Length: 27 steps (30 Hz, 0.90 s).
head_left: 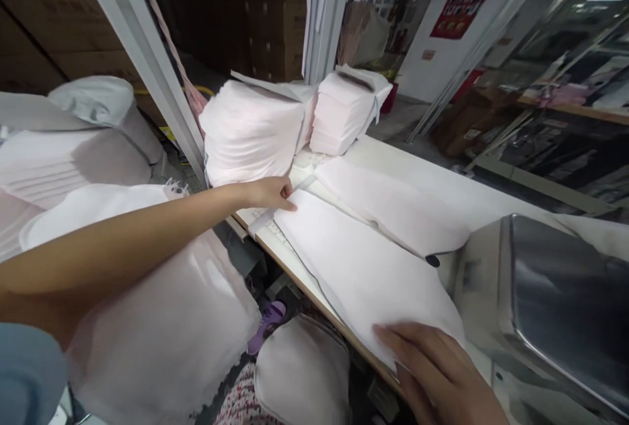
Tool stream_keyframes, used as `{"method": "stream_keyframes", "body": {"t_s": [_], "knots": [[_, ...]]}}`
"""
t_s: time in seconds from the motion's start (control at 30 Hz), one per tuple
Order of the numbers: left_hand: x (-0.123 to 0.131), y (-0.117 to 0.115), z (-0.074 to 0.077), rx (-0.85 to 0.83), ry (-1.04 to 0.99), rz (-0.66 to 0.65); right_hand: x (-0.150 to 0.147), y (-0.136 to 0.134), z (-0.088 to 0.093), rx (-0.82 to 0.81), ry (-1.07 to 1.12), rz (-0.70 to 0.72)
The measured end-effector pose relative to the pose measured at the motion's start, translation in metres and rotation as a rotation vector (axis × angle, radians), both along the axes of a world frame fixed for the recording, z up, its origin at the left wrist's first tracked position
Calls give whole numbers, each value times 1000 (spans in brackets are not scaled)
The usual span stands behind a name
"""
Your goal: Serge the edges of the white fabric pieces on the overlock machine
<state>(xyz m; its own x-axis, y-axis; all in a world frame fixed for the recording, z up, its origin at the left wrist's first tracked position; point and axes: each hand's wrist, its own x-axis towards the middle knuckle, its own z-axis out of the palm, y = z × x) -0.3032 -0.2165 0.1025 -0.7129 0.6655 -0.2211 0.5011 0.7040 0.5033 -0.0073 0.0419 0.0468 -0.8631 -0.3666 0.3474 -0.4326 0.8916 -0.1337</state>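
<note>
- Hands apart, both touching the white fabric panel [358, 274]
- Left hand [268, 194] at the panel's far end
- Right hand [427, 369] lying on its near end

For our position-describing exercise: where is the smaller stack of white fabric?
In the head view, the smaller stack of white fabric sits upper centre at the table's far end, right of the larger white bundle and beyond the left hand.
</note>
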Motion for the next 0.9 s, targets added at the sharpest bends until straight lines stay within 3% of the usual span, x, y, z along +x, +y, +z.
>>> {"method": "stream_keyframes", "body": {"t_s": [0.07,0.23,0.3,0.43,0.57,0.63,0.7,0.77,0.9], "knots": [[9,0,1,27,91,-52,-4,-11,5,-51,-80,-46],[34,-15,-3,-34,237,-429,-24,-26,19,-196,-279,-95],[38,-25,-7,-50,272,-450,-29,-25,24,-351,-362,-118],[39,-30,-9,-22,173,-345,-33,-19,27,-785,-425,-218],[32,-16,-6,39,98,-267,-38,-17,22,-1483,-474,-435],[24,-7,-1,58,87,-211,-39,-18,23,-1728,-473,-536],[19,3,10,54,85,-155,-29,-19,27,-1795,-424,-564],[24,15,31,141,33,-76,-7,-17,32,-1849,-389,-521],[73,50,77,637,-173,75,48,-7,35,-1895,-533,-277]]}}
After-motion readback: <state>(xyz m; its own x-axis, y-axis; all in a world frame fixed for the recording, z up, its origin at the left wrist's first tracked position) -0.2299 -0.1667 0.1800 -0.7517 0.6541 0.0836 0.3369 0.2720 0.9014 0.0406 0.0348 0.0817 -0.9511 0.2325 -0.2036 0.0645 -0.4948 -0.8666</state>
